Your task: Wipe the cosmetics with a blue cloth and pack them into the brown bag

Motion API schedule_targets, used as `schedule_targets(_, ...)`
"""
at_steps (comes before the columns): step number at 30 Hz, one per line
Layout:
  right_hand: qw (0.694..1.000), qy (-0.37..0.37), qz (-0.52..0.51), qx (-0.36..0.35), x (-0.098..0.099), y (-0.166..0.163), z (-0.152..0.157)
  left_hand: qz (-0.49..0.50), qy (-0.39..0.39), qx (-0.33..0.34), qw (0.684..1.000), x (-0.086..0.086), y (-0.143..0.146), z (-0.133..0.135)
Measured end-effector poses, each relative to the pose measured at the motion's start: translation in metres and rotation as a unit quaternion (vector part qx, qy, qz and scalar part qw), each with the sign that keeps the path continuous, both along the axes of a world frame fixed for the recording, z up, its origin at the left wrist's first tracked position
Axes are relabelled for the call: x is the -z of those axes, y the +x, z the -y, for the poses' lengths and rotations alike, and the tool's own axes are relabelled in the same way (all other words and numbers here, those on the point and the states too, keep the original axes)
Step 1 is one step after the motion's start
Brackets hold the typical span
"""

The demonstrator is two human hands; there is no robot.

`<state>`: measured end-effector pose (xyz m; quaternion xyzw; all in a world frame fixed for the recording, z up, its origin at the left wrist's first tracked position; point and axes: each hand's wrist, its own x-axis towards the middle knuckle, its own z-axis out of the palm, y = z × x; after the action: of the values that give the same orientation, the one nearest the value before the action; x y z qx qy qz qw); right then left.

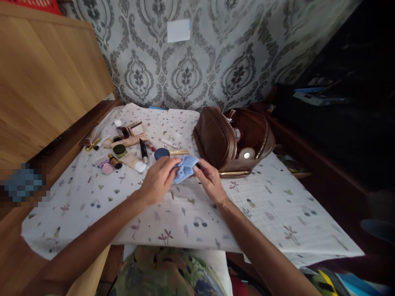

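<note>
My left hand [159, 179] and my right hand [210, 181] meet over the table, both closed on a small light blue cloth [185, 167]. A small dark item peeks out at my right fingertips beside the cloth; I cannot make out what it is. Just right of my hands stands an open brown toiletry bag [216, 142] with gold zips and bottles inside. Left of my hands lies a scatter of cosmetics [131, 148]: tubes, small jars, a round dark blue compact [161, 153] and lipsticks.
A white printed cloth [271, 205] covers the table. A wooden panel [46, 78] rises at the left, patterned wallpaper [216, 61] behind. Dark furniture with a blue item [317, 96] stands at the right. A white note [178, 30] is stuck on the wall.
</note>
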<state>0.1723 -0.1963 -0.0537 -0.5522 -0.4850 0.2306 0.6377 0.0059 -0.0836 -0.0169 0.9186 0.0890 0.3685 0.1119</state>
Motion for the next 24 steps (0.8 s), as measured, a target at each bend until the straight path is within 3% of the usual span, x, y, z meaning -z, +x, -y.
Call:
schedule_targets(4, 1.0, 0.0, 0.008, 0.026, 0.0, 0.001, 0.002, -0.047, 0.109, 0.007, 0.993, 0.006, 0.013, 0.009)
schedule_targets(7, 0.998, -0.021, -0.049, 0.039, 0.002, 0.002, 0.001, -0.101, 0.132, -0.01, 0.986, 0.022, 0.009, 0.001)
schedule_targets(11, 0.994, -0.024, -0.091, 0.049, 0.006, 0.004, -0.004, -0.157, 0.057, -0.014, 0.986, 0.038, -0.01, -0.016)
schedule_targets(15, 0.994, -0.023, -0.089, 0.055, 0.008, 0.005, -0.005, -0.175, -0.031, -0.001, 0.984, 0.04, -0.023, -0.028)
schedule_targets(20, 0.997, -0.021, -0.072, 0.02, 0.006, 0.004, -0.001, -0.12, -0.148, -0.005, 0.982, 0.03, -0.023, -0.03)
schedule_targets(24, 0.999, -0.013, 0.005, -0.037, 0.004, 0.001, 0.003, -0.04, -0.215, -0.008, 0.976, 0.013, -0.012, -0.026)
